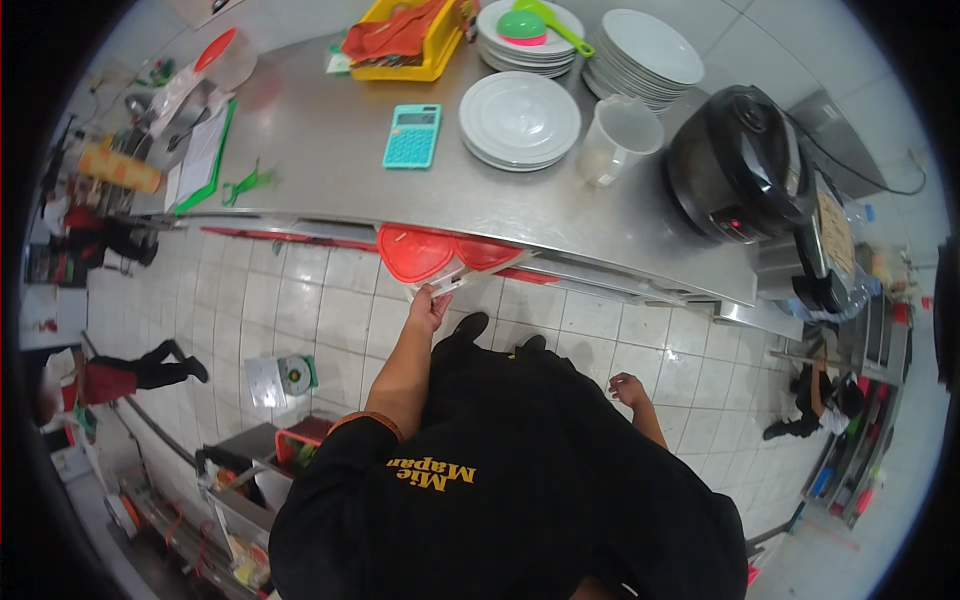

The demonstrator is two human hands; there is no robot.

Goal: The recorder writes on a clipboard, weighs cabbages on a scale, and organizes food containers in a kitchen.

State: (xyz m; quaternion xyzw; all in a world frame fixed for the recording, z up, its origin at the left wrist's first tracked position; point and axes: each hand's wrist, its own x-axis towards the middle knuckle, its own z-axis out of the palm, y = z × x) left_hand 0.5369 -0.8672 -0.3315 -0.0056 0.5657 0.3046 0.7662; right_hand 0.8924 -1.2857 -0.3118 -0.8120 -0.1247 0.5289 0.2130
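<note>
My left hand (429, 306) grips the front edge of a whitish tray or drawer (450, 285) that juts out from under the steel counter (330, 180). Two red plastic lids (416, 253) show on containers in it, and their rear part is hidden below the counter top. The fingers curl around the edge, with the thumb on top. My right hand (628, 390) hangs beside my body over the tiled floor, its fingers loosely bent and apart, holding nothing.
On the counter are a turquoise calculator (412, 136), stacked white plates (520, 120), a plastic measuring jug (619, 139), a black rice cooker (739, 165) and a yellow bin (442, 45). A dial scale (295, 375) stands on the floor. Other people (124, 379) are at left and right.
</note>
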